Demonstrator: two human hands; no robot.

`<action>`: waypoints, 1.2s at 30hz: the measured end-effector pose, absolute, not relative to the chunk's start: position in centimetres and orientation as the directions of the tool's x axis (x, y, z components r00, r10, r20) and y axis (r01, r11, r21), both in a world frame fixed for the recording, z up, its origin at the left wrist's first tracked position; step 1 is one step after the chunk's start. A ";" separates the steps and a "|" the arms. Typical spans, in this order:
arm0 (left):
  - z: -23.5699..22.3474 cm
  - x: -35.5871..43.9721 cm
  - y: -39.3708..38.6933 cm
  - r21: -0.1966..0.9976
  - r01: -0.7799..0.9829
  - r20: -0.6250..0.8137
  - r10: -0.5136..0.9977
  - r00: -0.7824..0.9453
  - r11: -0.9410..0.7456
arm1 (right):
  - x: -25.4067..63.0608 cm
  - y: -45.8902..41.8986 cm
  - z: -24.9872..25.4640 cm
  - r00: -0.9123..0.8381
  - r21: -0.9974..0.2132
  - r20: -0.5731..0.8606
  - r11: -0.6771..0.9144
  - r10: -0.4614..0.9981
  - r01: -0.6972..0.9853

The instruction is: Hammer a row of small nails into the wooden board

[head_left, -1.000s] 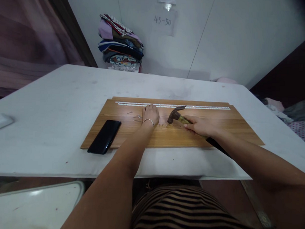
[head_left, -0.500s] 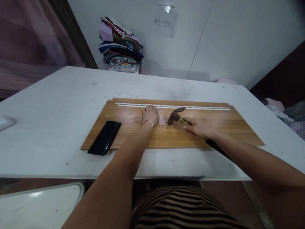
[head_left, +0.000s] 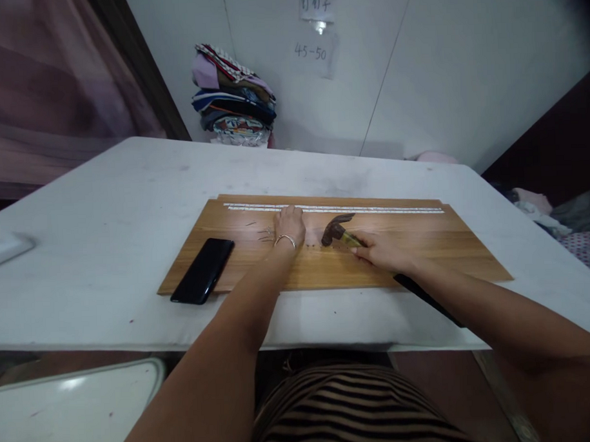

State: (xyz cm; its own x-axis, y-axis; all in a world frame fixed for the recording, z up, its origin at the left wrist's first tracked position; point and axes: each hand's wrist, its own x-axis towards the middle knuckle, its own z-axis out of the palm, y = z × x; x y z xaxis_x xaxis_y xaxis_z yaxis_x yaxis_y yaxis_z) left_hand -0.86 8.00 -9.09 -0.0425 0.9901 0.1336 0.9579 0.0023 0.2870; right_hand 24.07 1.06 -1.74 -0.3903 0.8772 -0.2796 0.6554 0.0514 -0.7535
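At the bottom of the view, a striped top (head_left: 359,406), and to its left a white seat (head_left: 88,402). Beyond, the near edge of a white-covered bench (head_left: 84,286). On the bench, crosswise, a wood-grained board (head_left: 422,255). At its near left corner, a black phone (head_left: 202,270), lying partly past the board's edge.

Over the board's near half, the right hand (head_left: 374,249), closed around the yellow part of the handle of a claw hammer (head_left: 337,232). Under the right forearm, the black end of the handle; to the left, the dark head, low above the board or on it: cannot tell which. Near the head, a row of small dark nails (head_left: 310,245), too small to make out clearly.

Just left of that row, the left hand (head_left: 290,225), back upward, with fingers curled down towards the board and tips hidden; cannot tell how far closed, or whether holding anything. At the wrist, a bracelet (head_left: 284,239). Beside this hand, to the left, some loose thin nails (head_left: 265,235). Along the board's far edge, two white marked strips (head_left: 396,210), partly covered by the left fingers.

Past the bench, folded cloths (head_left: 235,100) in a stack; behind, a pale wall (head_left: 440,80) bearing a paper (head_left: 311,53) marked "45-50".
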 end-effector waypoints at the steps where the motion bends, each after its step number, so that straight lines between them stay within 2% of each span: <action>1: -9.0 -0.9 8.0 0.282 0.959 0.139 0.990 -0.040 0.000 | 24.0 1.0 -1.8 -0.382 -0.760 -0.280 0.039 0.881 0.649; 7: -8.0 -0.9 8.1 0.295 0.955 0.100 0.993 -0.063 0.031 | 23.4 0.6 -2.0 -0.341 -0.772 -0.350 -0.062 0.873 0.633; 11: -7.8 -1.3 8.1 0.353 0.933 0.094 0.990 -0.106 0.066 | 22.9 0.3 -1.7 -0.342 -0.785 -0.356 -0.080 0.870 0.615; 13: -7.7 -1.7 8.0 0.429 0.899 0.118 0.981 -0.157 0.093 | 22.7 0.1 -1.3 -0.330 -0.800 -0.358 -0.105 0.874 0.590; 16: -7.3 -2.2 7.5 0.603 0.789 0.155 0.952 -0.264 0.120 | 22.5 0.0 -0.7 -0.289 -0.824 -0.384 -0.183 0.877 0.537; 19: -6.2 -1.5 6.0 0.786 0.615 0.140 0.951 -0.275 0.062 | 22.1 0.1 -0.2 -0.227 -0.847 -0.384 -0.243 0.895 0.473; 21: -5.3 -0.3 4.6 0.895 0.442 0.039 0.979 -0.201 0.055 | 21.5 0.3 -0.1 -0.209 -0.869 -0.371 -0.259 0.905 0.422; 23: -4.4 1.2 3.4 0.962 0.245 -0.103 0.992 -0.080 0.119 | 20.5 0.7 -0.3 -0.199 -0.894 -0.351 -0.264 0.915 0.362; 25: -3.6 2.8 2.9 0.973 0.073 -0.224 0.973 0.060 0.219 | 19.1 0.9 -0.6 -0.215 -0.929 -0.304 -0.240 0.928 0.281; 27: -2.6 3.9 3.0 0.959 -0.041 -0.274 0.952 0.135 0.281 | 17.6 1.0 -0.9 -0.245 -0.965 -0.227 -0.183 0.943 0.190; 30: -0.8 4.3 3.9 0.937 -0.120 -0.330 0.944 -0.014 0.327 | 16.1 0.8 -1.1 -0.360 -0.991 -0.086 -0.042 0.929 0.128; 31: -0.2 4.1 4.0 0.935 -0.142 -0.337 0.939 -0.068 0.325 | 16.1 0.7 -1.1 -0.403 -0.990 -0.051 0.006 0.914 0.139; 34: 1.5 2.6 3.6 0.930 -0.132 -0.348 0.937 -0.018 0.342 | 18.8 1.3 -1.1 -0.497 -0.949 -0.054 0.110 0.866 0.295; 36: 2.1 1.5 2.8 0.940 -0.048 -0.338 0.941 -0.012 0.338 | 22.4 2.6 -1.7 -0.382 -0.865 -0.002 0.190 0.924 0.464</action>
State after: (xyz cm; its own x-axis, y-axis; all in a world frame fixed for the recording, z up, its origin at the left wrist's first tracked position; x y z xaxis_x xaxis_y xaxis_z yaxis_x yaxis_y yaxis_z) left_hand 1.46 2.80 2.07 -0.0117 0.9409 -0.3384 -0.0484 0.3375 0.9401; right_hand 22.45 2.63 -1.66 -0.3818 0.9242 -0.0018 0.4642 0.1901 -0.8651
